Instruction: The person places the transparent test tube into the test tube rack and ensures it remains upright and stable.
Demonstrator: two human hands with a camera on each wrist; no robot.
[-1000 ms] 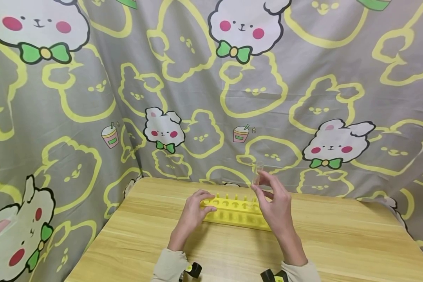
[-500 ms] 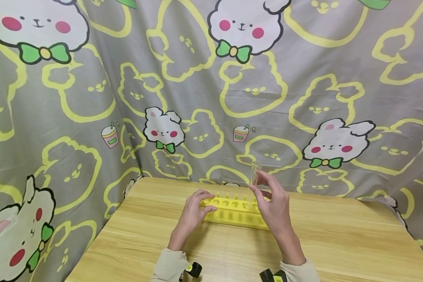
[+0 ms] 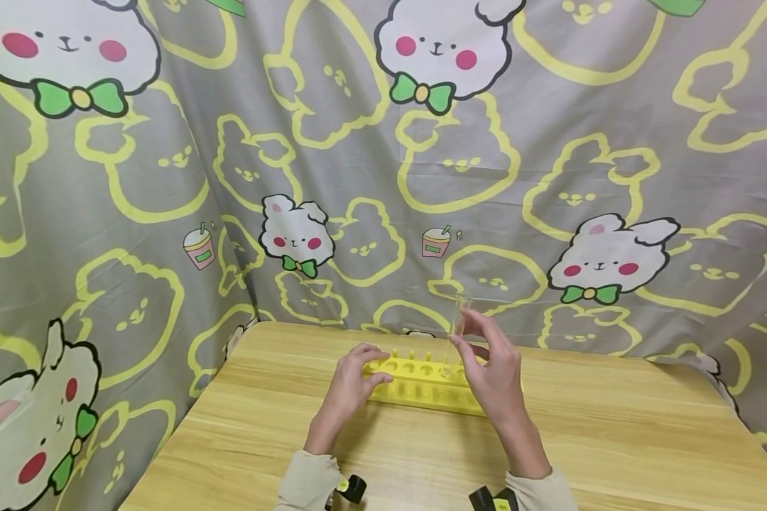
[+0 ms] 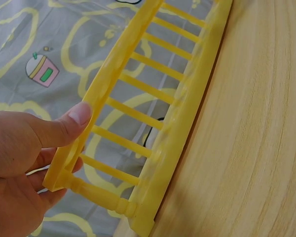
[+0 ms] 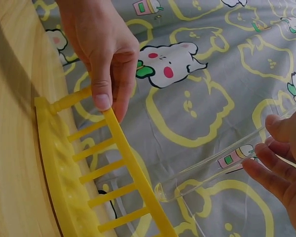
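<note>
A yellow test tube rack [image 3: 422, 406] stands on the table, with a row of round holes along its top. My left hand [image 3: 351, 383] grips its left end; in the left wrist view the thumb [image 4: 79, 116] lies on the upper rail [image 4: 111, 74], fingers behind it. Between the thumb and fingers of my right hand [image 3: 495, 372] is a clear test tube [image 3: 458, 312], pinched partway along. Its rounded lower end meets the rack's top rail in the right wrist view; whether it sits inside a hole I cannot tell. My right hand hides the rack's right part.
The wooden table [image 3: 613, 426] extends in front of the rack and to both sides. Behind it hangs a grey curtain [image 3: 371, 170] printed with rabbits, close to the table's back edge. A small black wrist camera [image 3: 356, 488] sits at the left cuff.
My right hand has shifted slightly left along the rack, carrying the test tube with it. The left hand and the rack have stayed in place.
</note>
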